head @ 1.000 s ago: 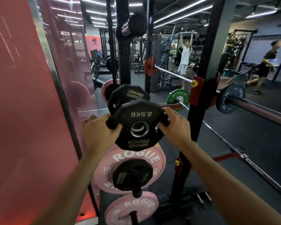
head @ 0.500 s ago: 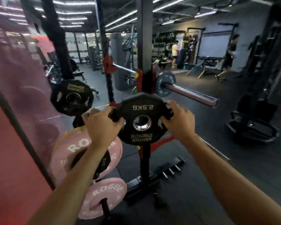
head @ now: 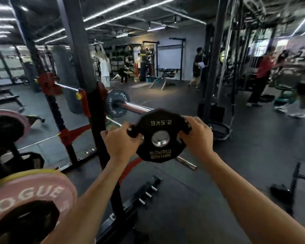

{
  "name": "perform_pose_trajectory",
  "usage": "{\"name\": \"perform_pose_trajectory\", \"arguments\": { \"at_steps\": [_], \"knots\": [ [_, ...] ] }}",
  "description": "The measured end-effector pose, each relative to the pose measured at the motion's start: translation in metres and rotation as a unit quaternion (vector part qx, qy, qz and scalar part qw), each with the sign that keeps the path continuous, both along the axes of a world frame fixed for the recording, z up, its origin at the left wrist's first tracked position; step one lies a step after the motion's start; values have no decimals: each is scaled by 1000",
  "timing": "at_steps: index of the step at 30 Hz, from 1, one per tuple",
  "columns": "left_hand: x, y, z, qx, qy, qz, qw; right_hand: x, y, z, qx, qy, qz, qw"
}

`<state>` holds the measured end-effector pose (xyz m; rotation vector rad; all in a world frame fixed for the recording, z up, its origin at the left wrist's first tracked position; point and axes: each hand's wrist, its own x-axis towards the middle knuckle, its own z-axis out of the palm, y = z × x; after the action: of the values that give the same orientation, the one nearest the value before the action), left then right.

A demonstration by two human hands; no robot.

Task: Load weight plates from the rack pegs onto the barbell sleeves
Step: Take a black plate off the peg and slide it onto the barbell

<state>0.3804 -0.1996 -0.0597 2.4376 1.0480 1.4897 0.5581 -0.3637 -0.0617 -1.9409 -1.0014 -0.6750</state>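
Note:
I hold a black 2.5 kg Hammer Strength plate (head: 161, 124) upright at mid-frame, its lettering upside down. My left hand (head: 120, 140) grips its left edge and my right hand (head: 197, 136) grips its right edge. Behind it the chrome barbell sleeve (head: 136, 108) runs toward me from a grey Rogue plate (head: 117, 103) sitting against the collar. The sleeve's near end is hidden by the black plate. Chrome shows in the plate's centre hole; whether the sleeve is inside it I cannot tell.
The black rack upright (head: 81, 50) stands left of the sleeve. A pink Rogue plate (head: 30, 189) on a storage peg sits at the bottom left. A second chrome bar end (head: 187, 163) pokes out below the held plate. A cable machine (head: 213, 67) and several people (head: 261, 71) are to the right.
I have turned right, away from the storage pegs, carrying the black plate in both hands. It now sits in front of the barbell sleeve's end rather than beside the upright.

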Motion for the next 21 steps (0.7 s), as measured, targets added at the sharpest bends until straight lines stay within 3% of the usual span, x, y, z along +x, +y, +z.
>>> {"name": "perform_pose_trajectory", "arguments": {
  "at_steps": [11, 21],
  "knots": [
    [115, 42, -4, 1, 0, 14, 1000, 100, 33, 6, -7, 9, -9, 1000],
    [168, 34, -14, -17, 0, 84, 996, 195, 90, -9, -23, 18, 113, 993]
  ]
}}
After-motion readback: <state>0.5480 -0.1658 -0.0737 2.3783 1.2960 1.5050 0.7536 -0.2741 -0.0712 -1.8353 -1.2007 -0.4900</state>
